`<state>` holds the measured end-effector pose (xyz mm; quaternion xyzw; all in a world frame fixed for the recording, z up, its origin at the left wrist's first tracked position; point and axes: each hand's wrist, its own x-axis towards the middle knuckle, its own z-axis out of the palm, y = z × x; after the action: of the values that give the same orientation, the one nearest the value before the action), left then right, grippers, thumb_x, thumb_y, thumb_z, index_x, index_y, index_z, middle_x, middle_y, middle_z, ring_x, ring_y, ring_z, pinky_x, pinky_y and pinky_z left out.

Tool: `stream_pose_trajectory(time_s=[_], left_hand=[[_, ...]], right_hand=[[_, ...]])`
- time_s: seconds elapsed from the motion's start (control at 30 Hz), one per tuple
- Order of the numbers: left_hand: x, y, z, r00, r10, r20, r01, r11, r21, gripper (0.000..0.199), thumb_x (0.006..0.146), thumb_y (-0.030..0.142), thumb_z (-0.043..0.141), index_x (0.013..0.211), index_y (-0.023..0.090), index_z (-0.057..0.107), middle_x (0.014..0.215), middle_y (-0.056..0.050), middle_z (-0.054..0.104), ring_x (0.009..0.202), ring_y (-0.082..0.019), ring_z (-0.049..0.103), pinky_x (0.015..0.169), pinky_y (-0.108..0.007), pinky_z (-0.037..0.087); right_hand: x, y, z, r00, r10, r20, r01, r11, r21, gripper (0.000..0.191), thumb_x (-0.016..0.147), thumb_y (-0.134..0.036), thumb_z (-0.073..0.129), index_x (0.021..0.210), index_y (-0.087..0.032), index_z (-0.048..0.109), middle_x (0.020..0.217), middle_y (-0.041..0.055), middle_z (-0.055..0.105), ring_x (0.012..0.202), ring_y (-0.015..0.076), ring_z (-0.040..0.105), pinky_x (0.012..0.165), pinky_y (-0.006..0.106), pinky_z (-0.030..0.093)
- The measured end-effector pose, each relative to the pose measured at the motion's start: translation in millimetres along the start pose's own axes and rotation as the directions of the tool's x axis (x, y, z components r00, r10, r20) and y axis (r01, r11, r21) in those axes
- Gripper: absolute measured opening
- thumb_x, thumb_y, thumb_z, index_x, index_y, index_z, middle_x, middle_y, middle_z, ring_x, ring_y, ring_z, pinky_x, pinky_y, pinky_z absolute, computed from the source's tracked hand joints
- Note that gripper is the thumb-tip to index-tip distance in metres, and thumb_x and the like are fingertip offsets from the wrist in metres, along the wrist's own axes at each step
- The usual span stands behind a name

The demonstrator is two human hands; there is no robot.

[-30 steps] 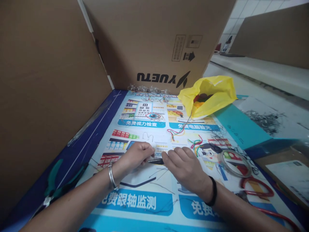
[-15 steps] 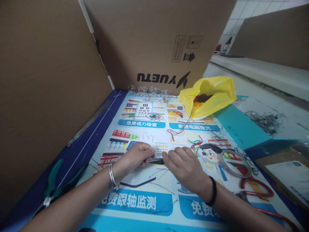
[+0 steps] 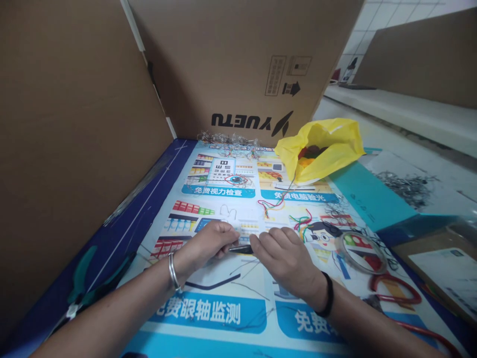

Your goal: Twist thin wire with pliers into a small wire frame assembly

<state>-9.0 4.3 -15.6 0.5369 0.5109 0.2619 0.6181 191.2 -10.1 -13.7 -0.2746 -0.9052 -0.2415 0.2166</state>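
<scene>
My right hand (image 3: 285, 261) is wrapped around a tool whose dark, tapering jaws (image 3: 242, 249) stick out to the left; they look like needle-nose pliers, with the handles hidden in the fist. At the tip of those jaws, my left hand (image 3: 214, 241) is closed in a pinch. What lies between its fingers is too small to make out. Beneath both hands is a printed poster (image 3: 223, 281) with loose thin wires (image 3: 248, 288) on it. Just beyond the left hand lies a bent piece of thin wire (image 3: 228, 213).
Green-handled pliers (image 3: 80, 273) lie at left. On the right are a clear round spool (image 3: 363, 253), a red-handled tool (image 3: 398, 291) and coloured threads (image 3: 303, 219). Farther back stand a yellow bag (image 3: 328, 149), a wire heap (image 3: 408, 189) and cardboard walls (image 3: 231, 59).
Almost nothing differs. Both hands keep their grip and place, and the dark jaws have shifted very slightly.
</scene>
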Motion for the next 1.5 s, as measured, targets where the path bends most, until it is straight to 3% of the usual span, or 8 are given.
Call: stream_pose_trajectory(time_s=[0.53, 0.83, 1.0, 1.13, 1.3, 1.5], left_hand=[[0, 1, 1.3, 1.000, 0.013, -0.014, -0.012, 0.998, 0.059, 0.031, 0.077, 0.035, 0.051, 0.053, 0.017, 0.044, 0.044, 0.006, 0.040, 0.036, -0.006, 0.032, 0.038, -0.020, 0.020], [1, 0, 1.7, 0.989, 0.092, -0.113, -0.066, 0.973, 0.221, 0.030, 0.079, 0.038, 0.046, 0.060, 0.016, 0.052, 0.044, 0.006, 0.041, 0.041, -0.008, 0.034, 0.042, -0.020, 0.026], [-4, 10, 1.1, 0.949, 0.272, -0.159, -0.178, 0.879, 0.441, 0.029, 0.082, 0.030, 0.043, 0.057, 0.017, 0.049, 0.049, 0.005, 0.045, 0.051, -0.011, 0.042, 0.051, -0.021, 0.030], [-8, 14, 0.5, 0.916, 0.380, -0.132, -0.230, 0.764, 0.603, 0.029, 0.085, 0.029, 0.041, 0.059, 0.018, 0.050, 0.056, 0.003, 0.050, 0.058, -0.013, 0.046, 0.054, -0.022, 0.030], [-9, 11, -0.8, 0.882, 0.462, -0.092, -0.288, 0.685, 0.669, 0.026, 0.087, 0.028, 0.040, 0.068, 0.019, 0.055, 0.061, 0.001, 0.054, 0.061, -0.014, 0.049, 0.057, -0.022, 0.032], [-9, 10, -1.5, 0.858, 0.510, -0.064, -0.320, 0.626, 0.711, 0.026, 0.089, 0.026, 0.039, 0.071, 0.018, 0.055, 0.064, 0.000, 0.056, 0.061, -0.013, 0.051, 0.058, -0.022, 0.033]], right_hand=[[2, 0, 0, 0.999, 0.002, 0.041, -0.004, 0.999, 0.040, 0.020, 0.089, -0.014, 0.039, 0.094, -0.014, 0.059, 0.073, 0.0040, 0.053, 0.068, 0.0168, 0.041, 0.061, 0.034, 0.027], [1, -2, 0, 0.994, 0.053, 0.099, -0.060, 0.996, 0.070, 0.017, 0.088, -0.013, 0.042, 0.089, -0.014, 0.059, 0.070, 0.0029, 0.049, 0.067, 0.0164, 0.039, 0.060, 0.032, 0.025], [0, -3, 2, 0.987, 0.094, 0.134, -0.103, 0.993, 0.062, 0.013, 0.085, -0.015, 0.046, 0.088, -0.015, 0.058, 0.070, 0.0031, 0.050, 0.067, 0.0176, 0.040, 0.060, 0.033, 0.026], [0, -6, 5, 0.977, 0.152, 0.151, -0.166, 0.982, 0.089, 0.010, 0.085, -0.021, 0.049, 0.084, -0.016, 0.057, 0.069, 0.0033, 0.051, 0.067, 0.0180, 0.041, 0.061, 0.032, 0.026], [-1, -12, 10, 0.951, 0.252, 0.179, -0.279, 0.950, 0.143, 0.020, 0.085, -0.034, 0.052, 0.073, -0.018, 0.054, 0.066, 0.0027, 0.053, 0.065, 0.0174, 0.044, 0.059, 0.030, 0.026], [-1, -15, 9, 0.894, 0.319, 0.315, -0.405, 0.876, 0.263, 0.017, 0.084, -0.032, 0.055, 0.075, -0.018, 0.057, 0.068, 0.0017, 0.059, 0.065, 0.0162, 0.052, 0.058, 0.027, 0.030]])
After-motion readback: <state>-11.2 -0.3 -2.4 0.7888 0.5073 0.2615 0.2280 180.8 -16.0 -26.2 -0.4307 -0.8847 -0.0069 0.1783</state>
